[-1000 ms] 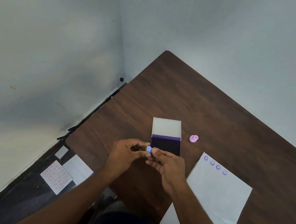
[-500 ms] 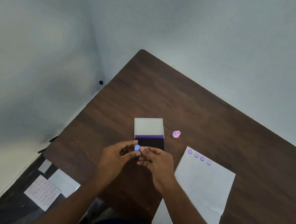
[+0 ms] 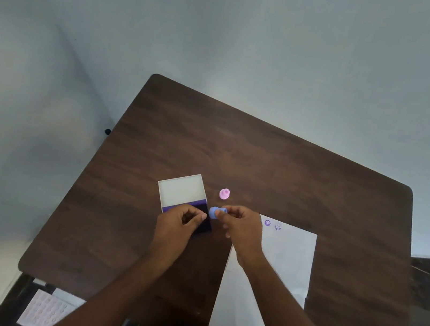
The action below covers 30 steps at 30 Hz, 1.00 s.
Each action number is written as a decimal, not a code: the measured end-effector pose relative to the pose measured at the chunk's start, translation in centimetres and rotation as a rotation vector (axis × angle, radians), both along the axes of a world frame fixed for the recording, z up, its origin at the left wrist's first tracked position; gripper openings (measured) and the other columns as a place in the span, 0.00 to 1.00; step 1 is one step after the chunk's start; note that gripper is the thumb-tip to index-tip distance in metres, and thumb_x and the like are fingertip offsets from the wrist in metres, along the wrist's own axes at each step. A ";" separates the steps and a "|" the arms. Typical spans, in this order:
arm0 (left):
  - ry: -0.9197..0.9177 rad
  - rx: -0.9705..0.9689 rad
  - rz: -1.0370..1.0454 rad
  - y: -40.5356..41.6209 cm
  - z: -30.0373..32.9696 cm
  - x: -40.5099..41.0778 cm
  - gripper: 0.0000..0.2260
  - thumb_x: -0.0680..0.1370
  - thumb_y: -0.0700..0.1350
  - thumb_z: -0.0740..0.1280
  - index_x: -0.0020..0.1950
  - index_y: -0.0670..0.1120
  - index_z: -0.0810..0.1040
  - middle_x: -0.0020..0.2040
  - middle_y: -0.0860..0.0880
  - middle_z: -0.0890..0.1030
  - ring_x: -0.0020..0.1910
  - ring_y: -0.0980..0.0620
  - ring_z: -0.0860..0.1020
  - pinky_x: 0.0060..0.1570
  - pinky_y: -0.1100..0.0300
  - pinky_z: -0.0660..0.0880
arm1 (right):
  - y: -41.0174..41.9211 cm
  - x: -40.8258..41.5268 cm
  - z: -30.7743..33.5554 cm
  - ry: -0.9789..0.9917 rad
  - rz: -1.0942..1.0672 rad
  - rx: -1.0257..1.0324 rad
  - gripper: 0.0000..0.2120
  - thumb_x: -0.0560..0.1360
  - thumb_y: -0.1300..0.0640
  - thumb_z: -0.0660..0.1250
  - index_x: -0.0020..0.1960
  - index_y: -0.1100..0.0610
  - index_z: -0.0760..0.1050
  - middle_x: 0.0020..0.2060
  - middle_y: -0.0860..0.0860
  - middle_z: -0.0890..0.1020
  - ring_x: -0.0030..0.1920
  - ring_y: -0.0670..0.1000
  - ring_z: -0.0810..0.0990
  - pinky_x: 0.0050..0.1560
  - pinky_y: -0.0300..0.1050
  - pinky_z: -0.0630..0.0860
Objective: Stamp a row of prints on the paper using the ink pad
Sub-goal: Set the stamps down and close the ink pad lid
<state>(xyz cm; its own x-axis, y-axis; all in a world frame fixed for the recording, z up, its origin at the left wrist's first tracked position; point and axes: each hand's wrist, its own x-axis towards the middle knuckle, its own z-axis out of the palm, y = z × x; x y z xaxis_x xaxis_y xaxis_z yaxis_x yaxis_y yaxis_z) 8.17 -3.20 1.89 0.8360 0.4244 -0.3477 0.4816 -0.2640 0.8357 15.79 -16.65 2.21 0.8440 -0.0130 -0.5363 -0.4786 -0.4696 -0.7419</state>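
Beside the open ink pad [image 3: 186, 200], the right hand [image 3: 240, 228] pinches a blue stamp [image 3: 214, 212] — left hand [image 3: 175, 227] loosely curled, pink stamp [image 3: 224, 194] beyond.

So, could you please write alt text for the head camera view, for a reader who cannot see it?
The right hand pinches a small blue stamp beside an open ink pad on a dark wooden table, while the left hand rests over the pad's near edge. A pink stamp stands behind them, and white paper with purple prints lies to the right.

Two stamps, blue [image 3: 214, 212] and pink [image 3: 224, 194]; one ink pad [image 3: 188, 201]; one paper [image 3: 274, 279]; two visible prints [image 3: 267, 223].
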 end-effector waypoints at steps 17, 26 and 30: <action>0.164 0.101 -0.091 -2.7 -2.5 4.6 0.07 0.77 0.52 0.67 0.45 0.49 0.78 0.43 0.54 0.81 0.40 0.56 0.78 0.41 0.70 0.69 | -0.7 5.5 -3.9 -0.081 0.238 -0.450 0.10 0.74 0.51 0.71 0.50 0.58 0.79 0.43 0.53 0.82 0.36 0.46 0.74 0.43 0.37 0.70; 0.148 0.140 -0.067 -2.0 -2.3 5.3 0.06 0.76 0.51 0.68 0.41 0.52 0.76 0.38 0.59 0.77 0.36 0.60 0.76 0.36 0.77 0.63 | -0.1 5.8 -4.7 -0.047 0.281 -0.490 0.11 0.73 0.50 0.71 0.50 0.56 0.78 0.43 0.52 0.80 0.37 0.48 0.74 0.45 0.39 0.70; 0.142 0.151 -0.054 -1.7 -2.2 5.1 0.06 0.77 0.51 0.68 0.42 0.52 0.76 0.39 0.59 0.77 0.36 0.61 0.75 0.36 0.77 0.63 | 0.0 5.6 -4.5 -0.059 0.298 -0.478 0.10 0.72 0.51 0.72 0.46 0.55 0.74 0.40 0.50 0.77 0.33 0.47 0.71 0.42 0.38 0.68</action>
<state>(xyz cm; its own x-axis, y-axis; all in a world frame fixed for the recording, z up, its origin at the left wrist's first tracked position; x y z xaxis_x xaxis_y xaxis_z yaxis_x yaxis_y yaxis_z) 13.32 -4.89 -0.33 0.8065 0.4363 -0.3990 0.5730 -0.4101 0.7096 21.37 -16.61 -2.24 0.8768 0.0006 -0.4808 -0.2378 -0.8685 -0.4348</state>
